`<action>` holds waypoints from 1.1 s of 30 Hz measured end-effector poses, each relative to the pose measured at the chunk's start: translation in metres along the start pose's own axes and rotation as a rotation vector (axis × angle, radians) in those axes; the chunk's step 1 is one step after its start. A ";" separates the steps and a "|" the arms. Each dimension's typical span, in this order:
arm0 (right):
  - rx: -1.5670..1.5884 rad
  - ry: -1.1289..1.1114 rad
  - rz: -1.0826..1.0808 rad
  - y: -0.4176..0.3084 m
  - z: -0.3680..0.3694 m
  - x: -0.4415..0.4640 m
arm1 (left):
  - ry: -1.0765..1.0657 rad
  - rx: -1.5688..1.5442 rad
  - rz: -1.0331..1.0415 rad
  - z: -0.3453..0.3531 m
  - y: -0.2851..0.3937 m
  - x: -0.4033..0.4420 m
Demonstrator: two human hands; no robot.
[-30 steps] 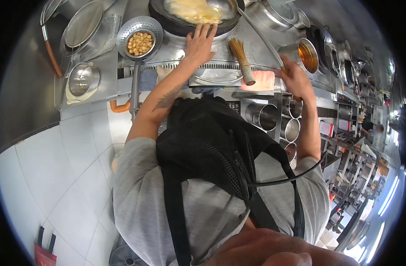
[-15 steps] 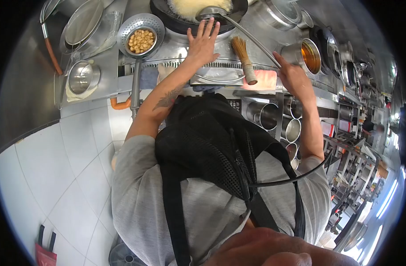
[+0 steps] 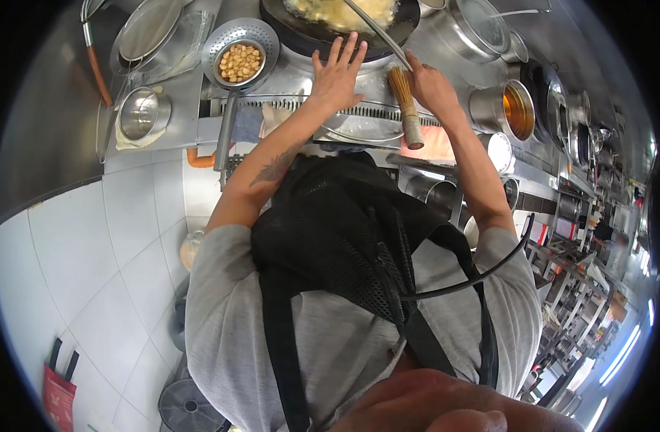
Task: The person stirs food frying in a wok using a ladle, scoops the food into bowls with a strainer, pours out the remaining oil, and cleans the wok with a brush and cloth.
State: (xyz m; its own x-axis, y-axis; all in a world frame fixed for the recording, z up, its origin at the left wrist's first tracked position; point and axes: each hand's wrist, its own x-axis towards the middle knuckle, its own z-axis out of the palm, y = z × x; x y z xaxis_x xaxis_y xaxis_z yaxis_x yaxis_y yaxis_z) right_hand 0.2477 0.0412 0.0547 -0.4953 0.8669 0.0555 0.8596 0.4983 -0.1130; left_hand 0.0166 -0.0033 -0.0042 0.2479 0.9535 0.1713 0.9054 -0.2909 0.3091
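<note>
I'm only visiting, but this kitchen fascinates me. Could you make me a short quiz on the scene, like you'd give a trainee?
1. True or false: the left hand is closed in a fist.
2. Multiple choice: what is the right hand holding?
A) a lid
B) a long metal handle
C) a cloth
3. Fill in: in the picture, the perforated strainer with the light brown pieces sits to the ____ of the wok.

Key:
1. False; its fingers are spread, near the wok's rim.
2. B; the handle reaches up over the wok.
3. left
</note>
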 end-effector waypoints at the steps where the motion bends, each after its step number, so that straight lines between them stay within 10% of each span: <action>1: -0.033 -0.066 0.048 -0.002 -0.001 0.007 | -0.005 -0.008 -0.001 -0.001 0.002 -0.002; 15: 0.116 -0.028 0.249 0.018 0.044 0.045 | -0.025 -0.028 -0.040 -0.005 0.008 0.003; 20: 1.660 -0.434 0.774 0.020 0.011 0.016 | -0.044 -0.022 -0.035 -0.006 0.006 0.003; 23: 2.027 -0.598 0.732 0.030 -0.015 -0.010 | -0.028 0.019 -0.005 -0.006 0.004 0.001; 33: 1.697 -0.378 0.781 -0.017 -0.079 -0.076 | -0.033 -0.018 0.031 -0.009 -0.002 -0.001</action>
State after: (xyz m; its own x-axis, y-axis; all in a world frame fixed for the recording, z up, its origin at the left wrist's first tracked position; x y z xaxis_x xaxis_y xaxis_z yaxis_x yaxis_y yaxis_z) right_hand 0.2805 -0.0323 0.1307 -0.3126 0.6984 -0.6439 -0.0218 -0.6829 -0.7302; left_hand 0.0118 -0.0047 0.0036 0.2872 0.9460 0.1501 0.8909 -0.3214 0.3210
